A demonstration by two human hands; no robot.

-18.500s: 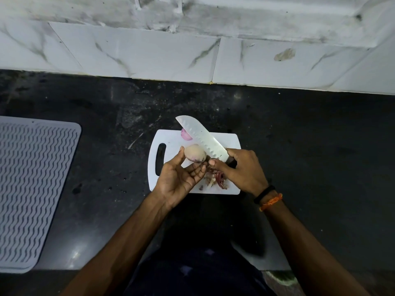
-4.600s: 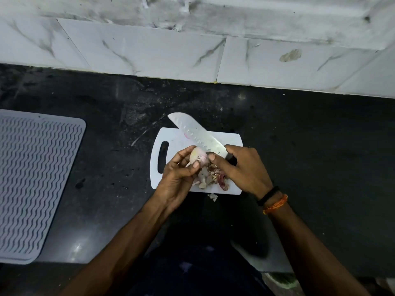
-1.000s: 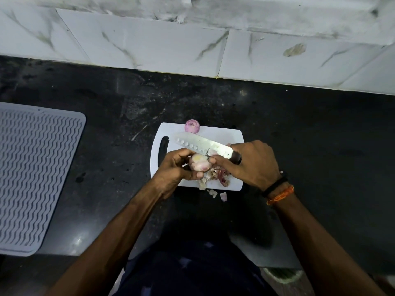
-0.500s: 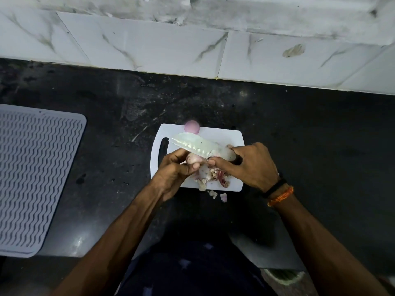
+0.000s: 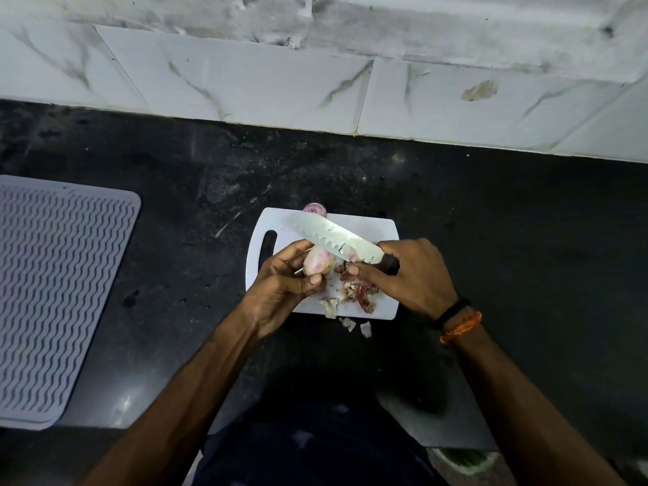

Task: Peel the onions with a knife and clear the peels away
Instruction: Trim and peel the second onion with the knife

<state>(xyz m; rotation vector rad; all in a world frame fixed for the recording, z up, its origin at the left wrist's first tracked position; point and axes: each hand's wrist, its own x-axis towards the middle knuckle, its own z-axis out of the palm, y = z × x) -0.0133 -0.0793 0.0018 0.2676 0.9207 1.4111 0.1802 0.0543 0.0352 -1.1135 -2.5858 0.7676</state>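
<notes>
My left hand (image 5: 282,287) grips a pale, partly peeled onion (image 5: 316,264) just above the white cutting board (image 5: 384,229). My right hand (image 5: 412,277) holds the knife (image 5: 331,237) by its dark handle, the wide blade pointing up-left across the top of the onion. A pile of reddish and pale peels (image 5: 354,294) lies on the board's near edge under my hands. Two loose peel bits (image 5: 356,326) rest on the counter just off the board. A second, peeled pink onion (image 5: 315,208) sits at the board's far edge, half hidden by the blade tip.
The black stone counter (image 5: 508,247) runs to a white marble-tiled wall (image 5: 245,75) behind. A grey ribbed drying mat (image 5: 52,292) lies at the left. The counter's front edge is near my body.
The blade has tilted and lifted a little so its tip covers part of the far onion. My left hand has turned the held onion slightly, showing more of its pale side.
</notes>
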